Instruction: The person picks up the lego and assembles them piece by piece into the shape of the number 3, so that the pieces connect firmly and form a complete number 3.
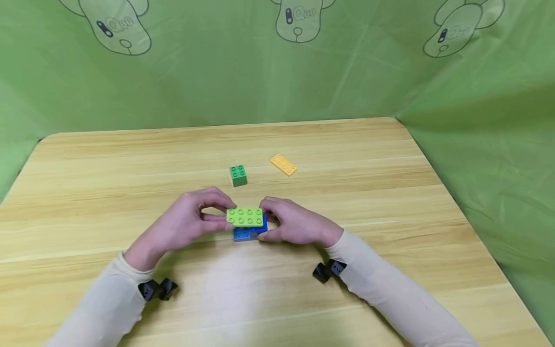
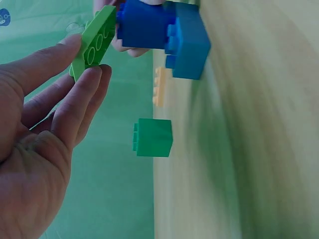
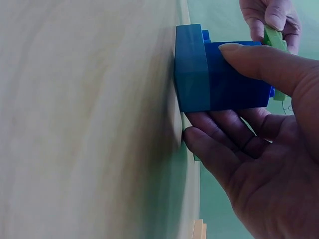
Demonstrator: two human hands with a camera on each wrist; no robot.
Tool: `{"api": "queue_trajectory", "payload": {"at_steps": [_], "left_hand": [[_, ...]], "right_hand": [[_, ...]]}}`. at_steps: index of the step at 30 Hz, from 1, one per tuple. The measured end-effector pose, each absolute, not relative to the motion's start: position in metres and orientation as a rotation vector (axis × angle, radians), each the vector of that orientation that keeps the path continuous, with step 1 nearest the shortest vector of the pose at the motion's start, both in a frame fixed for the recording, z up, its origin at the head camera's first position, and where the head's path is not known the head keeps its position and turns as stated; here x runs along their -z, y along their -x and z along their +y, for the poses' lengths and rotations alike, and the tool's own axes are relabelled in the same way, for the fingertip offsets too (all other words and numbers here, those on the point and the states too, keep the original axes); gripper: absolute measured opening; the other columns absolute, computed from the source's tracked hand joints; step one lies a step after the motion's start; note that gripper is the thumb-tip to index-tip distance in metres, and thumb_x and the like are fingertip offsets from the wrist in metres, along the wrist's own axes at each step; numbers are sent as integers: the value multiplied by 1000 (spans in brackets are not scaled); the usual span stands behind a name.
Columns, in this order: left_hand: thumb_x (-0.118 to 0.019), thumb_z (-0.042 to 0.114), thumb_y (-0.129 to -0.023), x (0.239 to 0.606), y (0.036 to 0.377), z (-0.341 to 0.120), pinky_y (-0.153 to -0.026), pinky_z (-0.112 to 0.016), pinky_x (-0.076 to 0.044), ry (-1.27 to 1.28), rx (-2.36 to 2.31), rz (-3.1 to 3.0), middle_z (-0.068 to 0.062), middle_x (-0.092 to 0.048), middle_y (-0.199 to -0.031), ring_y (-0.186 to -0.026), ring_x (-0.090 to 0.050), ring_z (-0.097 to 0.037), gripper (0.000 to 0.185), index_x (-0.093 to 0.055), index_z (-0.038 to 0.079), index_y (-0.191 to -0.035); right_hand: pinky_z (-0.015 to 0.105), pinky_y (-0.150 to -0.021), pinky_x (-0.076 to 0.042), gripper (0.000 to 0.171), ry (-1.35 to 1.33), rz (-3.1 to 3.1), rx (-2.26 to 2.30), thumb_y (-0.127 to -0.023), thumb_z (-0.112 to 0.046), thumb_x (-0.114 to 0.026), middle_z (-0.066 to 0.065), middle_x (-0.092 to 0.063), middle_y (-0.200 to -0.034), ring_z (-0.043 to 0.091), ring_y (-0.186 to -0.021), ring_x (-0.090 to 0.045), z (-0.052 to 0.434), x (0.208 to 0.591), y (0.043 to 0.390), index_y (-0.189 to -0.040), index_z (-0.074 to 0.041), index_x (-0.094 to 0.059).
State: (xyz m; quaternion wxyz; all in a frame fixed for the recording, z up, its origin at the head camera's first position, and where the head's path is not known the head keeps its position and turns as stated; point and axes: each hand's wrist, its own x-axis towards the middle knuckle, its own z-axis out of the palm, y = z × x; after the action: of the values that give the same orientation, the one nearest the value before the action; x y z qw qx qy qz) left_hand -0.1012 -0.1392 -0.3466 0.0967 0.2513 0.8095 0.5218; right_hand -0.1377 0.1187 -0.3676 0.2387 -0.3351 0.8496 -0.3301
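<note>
Grip of the left hand [image 1: 184, 224]: from my remote station I saw its thumb and fingers pinching one end of a lime-green plate [image 1: 244, 217], while the right hand [image 1: 301, 224] clasped a dark blue brick [image 3: 234, 84]. The head view showed me the plate's eight studs from above but hid most of the dark brick beneath. Only the left wrist view gave its hollow underside, tilted toward the dark brick's studs; whether the two touched, I could not tell. Both wrist views displayed the dark brick seated on a lighter blue brick [image 3: 192, 69], low at the table [image 1: 260, 299]. Beyond the hands, a green brick [image 1: 239, 176] and a yellow-orange plate [image 1: 284, 165] lay whole in the head view but were mere slivers at the right wrist. The left grip was parted by the plate's narrow width; the right spanned the dark brick, thumb opposite fingers.
</note>
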Motion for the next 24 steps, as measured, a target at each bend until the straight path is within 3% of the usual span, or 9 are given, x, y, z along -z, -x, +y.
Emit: {"api": "queue_trajectory", "payload": {"at_steps": [7,24], "left_hand": [[-80,0,-80,351,101,-134,-77,-27,-58,-752,-1517,2384,-5,-63,-108,-96,-67,-20,30,-69,2,-108],[-81,-7,-76,355,99,-127,-75,-27,-58,-719,-1563,2332,-7,-63,-104,-93,-67,-21,30,-68,0,-103]], "right_hand": [[31,-71,-44,31,917,2331,901,-85,-21,-80,4,-55,-93,20,-87,-51,119,368,138,-104,-11,-58],[30,-72,-45,28,941,2327,928,-84,-19,-80,0,-55,-92,21,-87,-52,119,370,139,-101,-12,-58]]}}
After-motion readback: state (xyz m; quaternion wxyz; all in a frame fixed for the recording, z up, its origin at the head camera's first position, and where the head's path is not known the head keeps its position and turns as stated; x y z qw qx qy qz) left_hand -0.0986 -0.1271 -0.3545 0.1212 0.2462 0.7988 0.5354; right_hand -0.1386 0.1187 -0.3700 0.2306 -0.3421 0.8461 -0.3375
